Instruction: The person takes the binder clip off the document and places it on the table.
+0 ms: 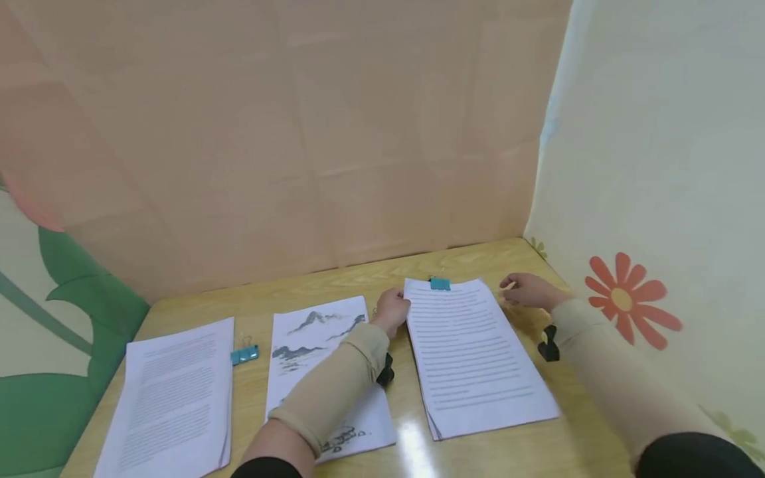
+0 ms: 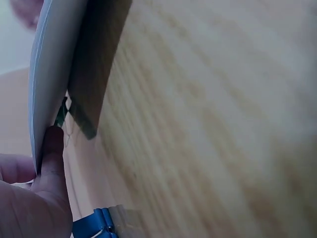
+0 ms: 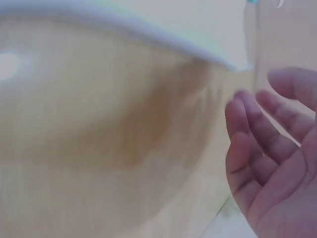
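A clipped stack of lined, printed paper [image 1: 472, 352] lies at the right of the table, a teal binder clip [image 1: 439, 284] on its top edge. My left hand [image 1: 392, 311] pinches the stack's upper left edge between thumb and fingers. In the left wrist view the sheets [image 2: 52, 64] stand tilted up off the wood at that edge. To the right of the stack, apart from it, my right hand [image 1: 528, 291] hovers with loosely bent fingers. Nothing lies in its palm in the right wrist view, where the fingers [image 3: 242, 119] show clearly.
Under my left forearm lies a sheet with an ink mountain painting [image 1: 317, 338]. Farther left is another printed stack [image 1: 173, 392] with a teal binder clip [image 1: 244, 355] on its right side. A blue clip [image 2: 94, 224] shows below my left hand. Walls border the table [image 1: 335, 282].
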A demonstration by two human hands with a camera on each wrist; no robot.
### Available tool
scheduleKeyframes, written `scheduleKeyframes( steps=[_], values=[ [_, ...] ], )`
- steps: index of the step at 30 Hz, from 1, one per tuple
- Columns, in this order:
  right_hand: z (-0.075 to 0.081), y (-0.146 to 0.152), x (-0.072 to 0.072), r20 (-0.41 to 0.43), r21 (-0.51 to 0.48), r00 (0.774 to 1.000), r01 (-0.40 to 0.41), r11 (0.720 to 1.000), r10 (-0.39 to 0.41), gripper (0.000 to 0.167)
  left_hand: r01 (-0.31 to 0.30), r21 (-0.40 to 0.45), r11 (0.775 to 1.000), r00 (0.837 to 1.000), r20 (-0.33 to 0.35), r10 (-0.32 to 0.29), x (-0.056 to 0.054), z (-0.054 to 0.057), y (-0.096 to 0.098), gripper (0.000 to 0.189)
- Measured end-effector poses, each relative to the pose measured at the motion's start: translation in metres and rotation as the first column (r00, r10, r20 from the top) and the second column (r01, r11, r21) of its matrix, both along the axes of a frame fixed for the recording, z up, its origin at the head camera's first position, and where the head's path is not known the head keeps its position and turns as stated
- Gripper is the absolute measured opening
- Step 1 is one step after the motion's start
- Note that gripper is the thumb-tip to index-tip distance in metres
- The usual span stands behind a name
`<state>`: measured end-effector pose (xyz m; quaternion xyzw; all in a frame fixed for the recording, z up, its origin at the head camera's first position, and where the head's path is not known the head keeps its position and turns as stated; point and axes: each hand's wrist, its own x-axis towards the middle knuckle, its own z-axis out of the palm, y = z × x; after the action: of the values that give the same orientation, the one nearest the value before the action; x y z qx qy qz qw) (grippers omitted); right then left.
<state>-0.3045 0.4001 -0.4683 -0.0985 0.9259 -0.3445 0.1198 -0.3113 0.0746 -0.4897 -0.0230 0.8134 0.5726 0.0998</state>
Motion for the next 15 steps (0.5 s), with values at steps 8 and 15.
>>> scheduleKeyframes(
  steps=[8,15],
  values=[
    [0.025,-0.061,-0.031,-0.097,0.080,0.994,-0.048,0.996,0.056,0.046,-0.029,0.047,0.998,1.000,0.001,0.029,0.010,-0.005,-0.005,0.020],
    [0.041,-0.085,-0.042,-0.074,0.050,0.994,-0.071,0.996,0.075,0.053,-0.043,0.051,0.998,0.999,0.018,0.042,0.015,-0.003,0.000,0.009]
  ],
)
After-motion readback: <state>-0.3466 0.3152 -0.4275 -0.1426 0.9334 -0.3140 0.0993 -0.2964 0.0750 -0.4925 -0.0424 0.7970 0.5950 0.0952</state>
